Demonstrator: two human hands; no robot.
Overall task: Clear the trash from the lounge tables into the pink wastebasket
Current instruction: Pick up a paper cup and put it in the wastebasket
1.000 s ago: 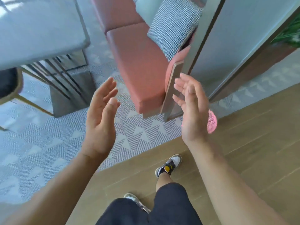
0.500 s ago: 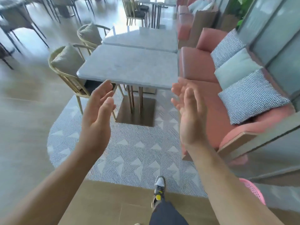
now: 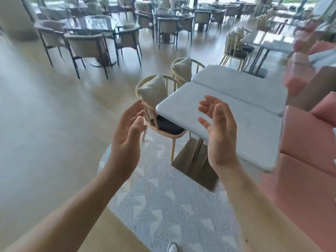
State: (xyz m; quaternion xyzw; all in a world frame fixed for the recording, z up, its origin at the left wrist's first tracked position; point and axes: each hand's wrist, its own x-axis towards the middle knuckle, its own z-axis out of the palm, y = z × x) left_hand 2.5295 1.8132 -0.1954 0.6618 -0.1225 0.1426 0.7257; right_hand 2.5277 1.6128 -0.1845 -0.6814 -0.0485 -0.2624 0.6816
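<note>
My left hand (image 3: 127,140) and my right hand (image 3: 220,133) are raised in front of me, palms facing each other, fingers relaxed, holding nothing. Beyond them stand two grey stone lounge tables, the near one (image 3: 245,135) and the far one (image 3: 241,88). I see no trash on their tops. The pink wastebasket is out of view.
A pink sofa (image 3: 307,164) runs along the right of the tables. Two cane chairs with cushions (image 3: 154,99) stand on their left, on a patterned grey rug (image 3: 163,197). Dark dining chairs and tables (image 3: 91,39) fill the back of the room. Bare floor lies to the left.
The view has swung up and left, from the sofa end and the pink wastebasket to the wider lounge. Both hands stay raised and empty.
</note>
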